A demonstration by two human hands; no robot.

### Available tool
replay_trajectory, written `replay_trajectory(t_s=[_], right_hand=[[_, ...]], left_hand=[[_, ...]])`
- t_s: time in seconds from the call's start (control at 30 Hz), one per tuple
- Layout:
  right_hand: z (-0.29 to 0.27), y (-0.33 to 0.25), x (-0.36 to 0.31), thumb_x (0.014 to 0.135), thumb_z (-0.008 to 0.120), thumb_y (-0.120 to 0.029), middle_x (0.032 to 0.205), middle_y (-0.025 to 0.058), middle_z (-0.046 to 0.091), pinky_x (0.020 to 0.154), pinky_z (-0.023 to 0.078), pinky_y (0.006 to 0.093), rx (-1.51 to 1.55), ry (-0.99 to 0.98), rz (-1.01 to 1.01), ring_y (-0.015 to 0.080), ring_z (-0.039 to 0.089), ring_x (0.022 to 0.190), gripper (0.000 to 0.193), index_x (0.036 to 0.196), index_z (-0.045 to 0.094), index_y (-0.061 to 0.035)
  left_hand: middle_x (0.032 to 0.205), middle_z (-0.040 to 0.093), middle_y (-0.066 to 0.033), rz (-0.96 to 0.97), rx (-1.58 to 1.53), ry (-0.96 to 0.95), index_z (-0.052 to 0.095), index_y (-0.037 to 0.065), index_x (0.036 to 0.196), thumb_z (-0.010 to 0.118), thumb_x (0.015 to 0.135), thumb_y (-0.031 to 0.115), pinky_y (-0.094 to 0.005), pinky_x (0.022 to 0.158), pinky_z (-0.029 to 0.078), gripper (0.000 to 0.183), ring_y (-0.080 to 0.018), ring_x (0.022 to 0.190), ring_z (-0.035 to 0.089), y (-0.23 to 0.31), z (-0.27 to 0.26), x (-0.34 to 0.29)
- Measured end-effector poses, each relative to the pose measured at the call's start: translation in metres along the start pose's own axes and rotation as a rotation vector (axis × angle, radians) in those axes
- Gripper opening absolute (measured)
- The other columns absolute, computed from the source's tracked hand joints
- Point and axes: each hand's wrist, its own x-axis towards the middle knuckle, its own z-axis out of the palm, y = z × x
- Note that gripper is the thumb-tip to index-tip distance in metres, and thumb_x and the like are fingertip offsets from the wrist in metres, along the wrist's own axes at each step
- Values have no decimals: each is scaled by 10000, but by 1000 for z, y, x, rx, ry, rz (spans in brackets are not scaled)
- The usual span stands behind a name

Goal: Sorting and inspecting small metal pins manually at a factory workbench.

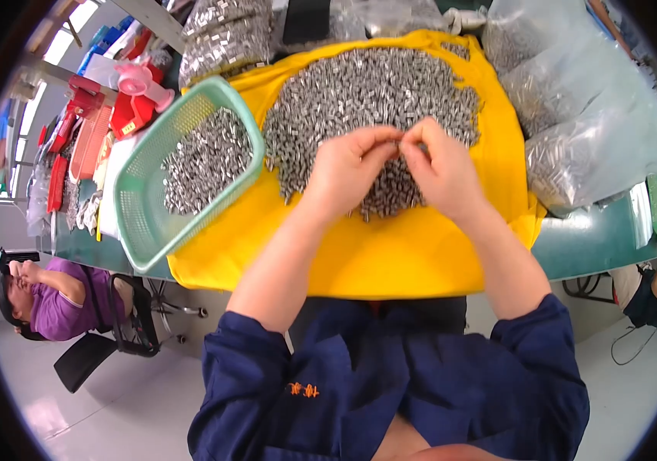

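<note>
Metal pieces (374, 92): left hand (347, 169), right hand (440, 169) pinch-grip one together.

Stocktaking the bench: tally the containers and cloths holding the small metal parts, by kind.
Green plastic basket: 1
Yellow cloth: 1
Clear plastic bags of parts, at least: 3
Total: 5
Both hands, left hand and right hand, pinch parts over the cloth.
</note>
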Motion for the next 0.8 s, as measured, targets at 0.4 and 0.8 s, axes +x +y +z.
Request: replay_trajectory(t_s=[0.4,0.8], right_hand=[[5,-5,-7,804,518,-88,629,133,532,495,402,325,52,37,-9,260,516,521,76,812,474,-26],[0,-4,-5,796,525,-117,679,130,563,553,428,369,-79,40,8,304,556,615,85,812,492,-40]], left_hand=[[783,620,-129,174,215,77,585,48,883,579,775,93,-306,626,480,117,-265,711,615,5,-1,-10],[775,571,-73,456,430,153,609,49,780,659,660,44,-302,631,463,130,-240,708,561,0,-16,-3]])
